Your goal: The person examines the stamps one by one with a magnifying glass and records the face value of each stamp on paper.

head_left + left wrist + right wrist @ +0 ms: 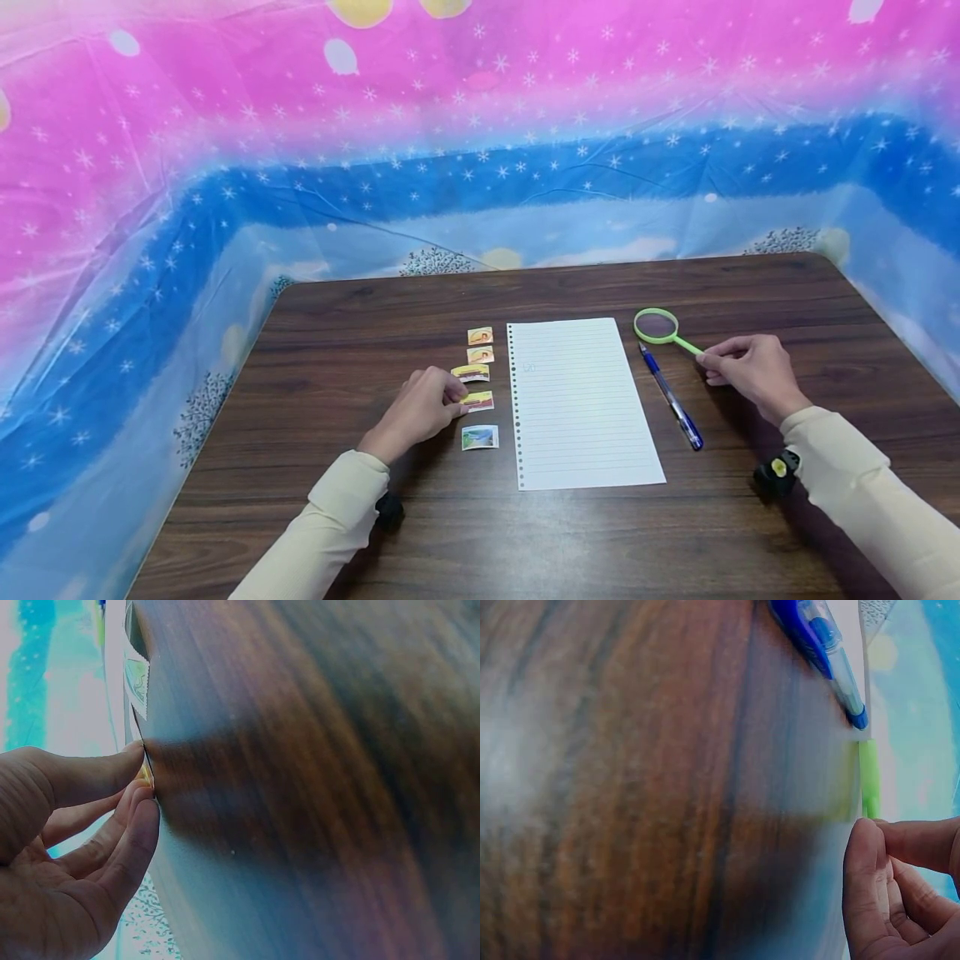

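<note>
My left hand [423,410] pinches a yellow-and-red stamp [478,401] between thumb and fingertips, low at the tabletop. In the left wrist view, the thumb and fingers [139,825] sit at opposite edges of that stamp. It is one of a column of small stamps: a landscape stamp [480,437] lies nearer, another yellow stamp [471,372] and two orange ones, including the farthest stamp [480,336], lie beyond. At the right, my right hand [752,372] pinches the handle end of a green magnifying glass [688,345], whose lens lies beyond the pen.
A lined, punched sheet of paper [585,408] lies between the stamps and a blue pen [671,398]. All rest on a dark wooden table [360,325]. A pink and blue patterned cloth [480,167] hangs along the table's back and sides.
</note>
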Motion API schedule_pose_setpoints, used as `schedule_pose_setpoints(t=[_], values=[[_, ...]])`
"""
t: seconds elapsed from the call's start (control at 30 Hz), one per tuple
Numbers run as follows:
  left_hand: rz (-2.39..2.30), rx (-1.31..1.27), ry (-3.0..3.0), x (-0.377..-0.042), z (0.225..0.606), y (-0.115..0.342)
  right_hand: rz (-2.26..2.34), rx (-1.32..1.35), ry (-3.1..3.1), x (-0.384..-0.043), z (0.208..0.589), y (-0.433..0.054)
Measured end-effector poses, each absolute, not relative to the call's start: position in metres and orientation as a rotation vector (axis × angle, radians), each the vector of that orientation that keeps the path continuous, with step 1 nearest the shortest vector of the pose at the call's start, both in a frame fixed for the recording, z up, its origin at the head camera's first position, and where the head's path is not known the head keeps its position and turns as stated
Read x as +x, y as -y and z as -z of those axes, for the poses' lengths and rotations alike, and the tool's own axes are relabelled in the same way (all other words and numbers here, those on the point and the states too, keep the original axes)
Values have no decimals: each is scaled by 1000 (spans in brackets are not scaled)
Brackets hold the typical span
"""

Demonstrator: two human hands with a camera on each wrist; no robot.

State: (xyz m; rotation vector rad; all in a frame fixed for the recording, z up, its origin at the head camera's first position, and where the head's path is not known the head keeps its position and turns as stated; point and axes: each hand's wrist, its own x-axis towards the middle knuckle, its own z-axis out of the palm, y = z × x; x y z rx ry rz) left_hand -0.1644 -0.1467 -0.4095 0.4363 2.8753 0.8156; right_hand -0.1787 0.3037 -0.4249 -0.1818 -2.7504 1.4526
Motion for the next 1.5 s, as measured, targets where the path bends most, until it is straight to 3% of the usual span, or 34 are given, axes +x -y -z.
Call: schedule_pose_setpoints(t=[0.83, 1.5], values=[[-811, 425, -2885, -165, 411, 146, -1439, -221, 2819, -179, 429, -307], [-842, 531, -2918, -155, 397, 130, -1345, -42, 2911, -163, 410, -292]])
